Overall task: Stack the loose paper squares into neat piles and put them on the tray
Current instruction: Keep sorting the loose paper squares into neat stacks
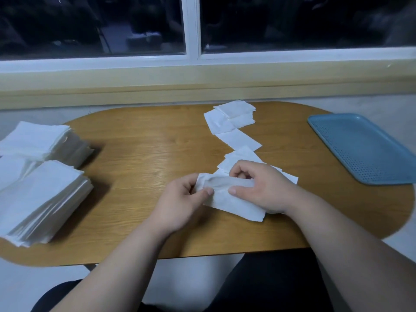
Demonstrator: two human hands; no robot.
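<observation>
left hand [180,200] and right hand [261,188] both pinch the paper squares [236,204]; tray [360,149] sits well off past the right hand, so that one's nearer imo

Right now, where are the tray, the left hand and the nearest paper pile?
tray [360,149]: head view, bare floor.
left hand [178,202]: head view, its back.
nearest paper pile [42,192]: head view, top sheet.
</observation>
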